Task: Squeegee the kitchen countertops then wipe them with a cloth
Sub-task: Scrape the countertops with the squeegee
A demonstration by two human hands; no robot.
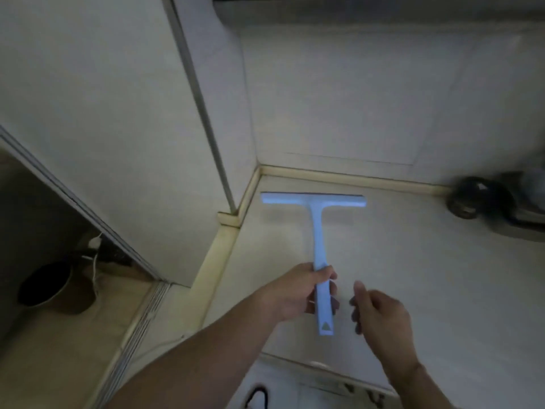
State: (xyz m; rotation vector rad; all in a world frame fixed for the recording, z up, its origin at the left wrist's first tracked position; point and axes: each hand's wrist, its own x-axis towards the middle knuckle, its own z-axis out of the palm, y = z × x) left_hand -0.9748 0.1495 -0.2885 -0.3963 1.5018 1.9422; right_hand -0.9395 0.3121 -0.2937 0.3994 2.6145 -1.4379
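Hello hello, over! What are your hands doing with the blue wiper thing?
Left hand grips the squeegee handle. Right hand beside it, holding nothing. Blade end near the back corner of the countertop. Dark object at the right, blurred.

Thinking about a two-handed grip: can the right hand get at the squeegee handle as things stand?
Probably yes: the right hand hovers just beside the squeegee handle, nothing between them; the left hand grips mid-handle, leaving the lower end free.

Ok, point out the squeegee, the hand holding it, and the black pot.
squeegee [320, 231]: head view, on the handle's upper part.
left hand [298, 293]: head view, on the back of the hand.
black pot [44, 286]: head view, on its dark interior.
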